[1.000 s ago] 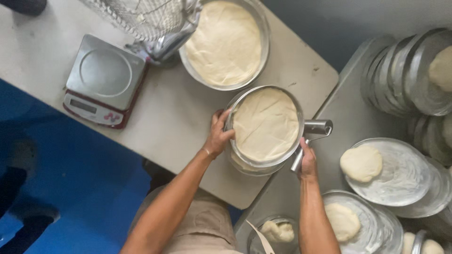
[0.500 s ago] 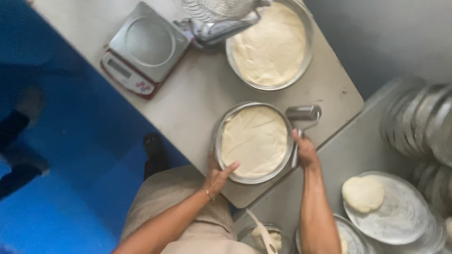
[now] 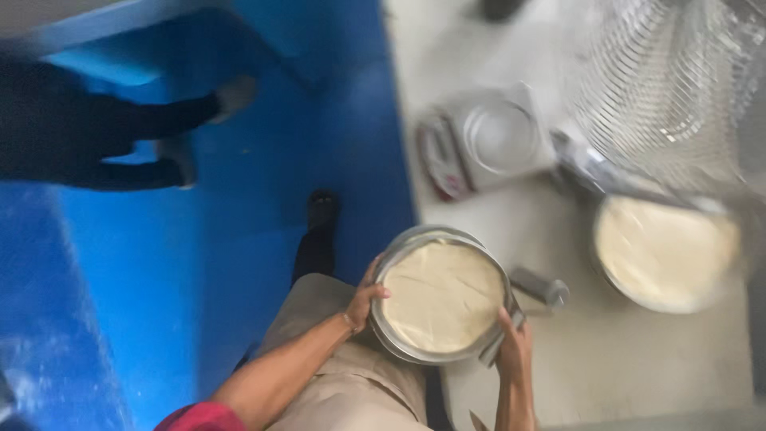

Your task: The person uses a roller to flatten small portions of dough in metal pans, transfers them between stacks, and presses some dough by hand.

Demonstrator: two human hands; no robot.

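I hold a round metal pan (image 3: pixel 396 339) lined with flat pale dough (image 3: pixel 443 295) in both hands, lifted off the table toward my body. My left hand (image 3: pixel 365 299) grips its left rim with the thumb over the edge. My right hand (image 3: pixel 515 347) grips the lower right rim. A small metal roller (image 3: pixel 541 287) lies on the table just right of the pan.
A grey table (image 3: pixel 638 367) carries a second dough-filled pan (image 3: pixel 666 251), a small kitchen scale (image 3: pixel 483 144) and a wire basket (image 3: pixel 662 80). The floor (image 3: pixel 239 239) on the left is blue. Another person's dark legs and shoes (image 3: pixel 120 136) stand at upper left.
The pan has come off the table toward my body and my head has turned left, so the view swings. The stacks of pans with dough balls on the right have left the view.
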